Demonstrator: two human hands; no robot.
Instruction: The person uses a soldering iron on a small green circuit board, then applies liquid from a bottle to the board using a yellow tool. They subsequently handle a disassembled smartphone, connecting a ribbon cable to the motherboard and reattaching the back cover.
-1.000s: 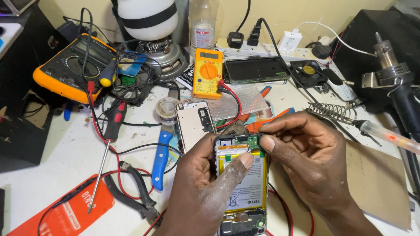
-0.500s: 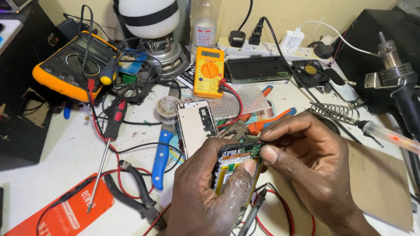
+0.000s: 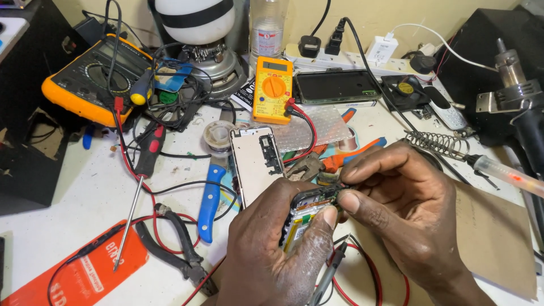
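the left hand (image 3: 272, 249) hid most of the opened phone (image 3: 306, 218), its grip closed around it. the right hand (image 3: 405, 212) pinched the phone's top edge, perhaps on a small part. beyond them, a cluttered white worktop (image 3: 73, 198) carried a yellow multimeter (image 3: 273, 89).

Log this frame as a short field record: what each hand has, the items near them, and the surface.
left hand: grips an opened phone, thumb across its innards
right hand: fingertips pinch at the phone's top edge
beside hands: detached phone panel, blue-handled tool, black pliers
further back: yellow multimeter, larger orange-cased meter
surface: white bench, strewn with red and black leads
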